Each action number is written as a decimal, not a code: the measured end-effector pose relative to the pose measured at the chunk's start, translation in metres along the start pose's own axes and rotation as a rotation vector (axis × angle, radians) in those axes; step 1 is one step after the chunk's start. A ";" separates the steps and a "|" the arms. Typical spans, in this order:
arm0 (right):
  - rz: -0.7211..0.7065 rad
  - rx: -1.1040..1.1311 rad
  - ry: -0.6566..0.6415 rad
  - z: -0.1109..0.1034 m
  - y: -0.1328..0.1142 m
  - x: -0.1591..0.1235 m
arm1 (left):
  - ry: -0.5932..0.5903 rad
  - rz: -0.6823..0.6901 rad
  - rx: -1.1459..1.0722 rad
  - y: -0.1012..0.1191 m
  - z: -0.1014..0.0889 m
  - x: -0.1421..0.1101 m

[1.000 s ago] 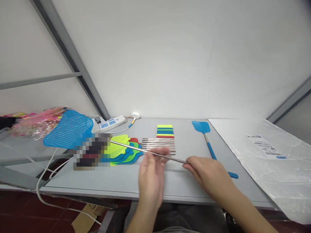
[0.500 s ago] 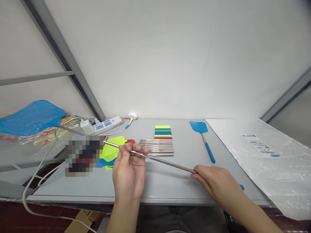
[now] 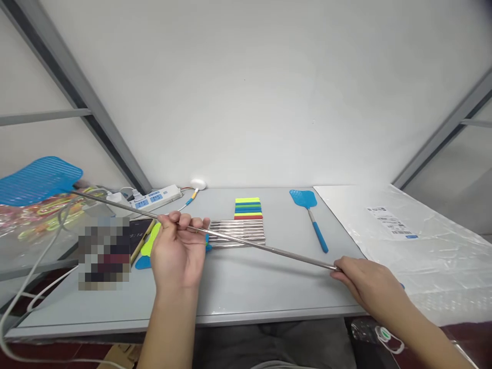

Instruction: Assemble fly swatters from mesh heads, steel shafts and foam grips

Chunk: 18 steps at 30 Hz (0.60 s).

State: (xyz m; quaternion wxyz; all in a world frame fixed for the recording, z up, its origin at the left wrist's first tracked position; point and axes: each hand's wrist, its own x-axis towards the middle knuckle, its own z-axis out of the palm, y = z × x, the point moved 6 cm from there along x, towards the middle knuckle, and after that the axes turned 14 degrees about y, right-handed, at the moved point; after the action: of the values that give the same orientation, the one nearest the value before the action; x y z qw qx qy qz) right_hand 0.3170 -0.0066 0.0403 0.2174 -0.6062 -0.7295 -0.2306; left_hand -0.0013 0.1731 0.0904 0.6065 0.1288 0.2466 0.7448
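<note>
A long telescopic metal rod (image 3: 265, 248) stretches across the view, ending in a blue fly-swatter head (image 3: 38, 179) at the far left, raised off the table. My left hand (image 3: 179, 251) is palm up with its fingers curled round the rod's middle. My right hand (image 3: 369, 284) is closed on the rod's near end at the table's front right; a blue handle tip shows just behind it. Under the rod lie a row of collapsed metal rods (image 3: 238, 233) and a stack of coloured handle grips (image 3: 248, 207).
A finished blue swatter (image 3: 309, 215) lies on the grey table (image 3: 269, 287). Green and blue swatter heads (image 3: 148, 246) sit left of my hand, beside a phone. A power strip (image 3: 154, 197) with cables is at the back left. A plastic-wrapped sheet (image 3: 403, 230) covers the right.
The rod has been drawn out much longer: my left hand slid leftward along it, my right hand pulled right. The blue head swung up and away to the far left.
</note>
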 end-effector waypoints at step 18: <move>0.211 0.124 0.134 0.021 -0.009 0.010 | -0.135 0.021 0.357 -0.067 -0.003 -0.041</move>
State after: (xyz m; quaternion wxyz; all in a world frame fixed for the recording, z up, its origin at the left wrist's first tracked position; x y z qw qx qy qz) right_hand 0.3059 0.0124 0.0293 0.3256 -0.6481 -0.6585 -0.2008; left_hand 0.0630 0.1422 0.0575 0.5813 0.2868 0.3320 0.6853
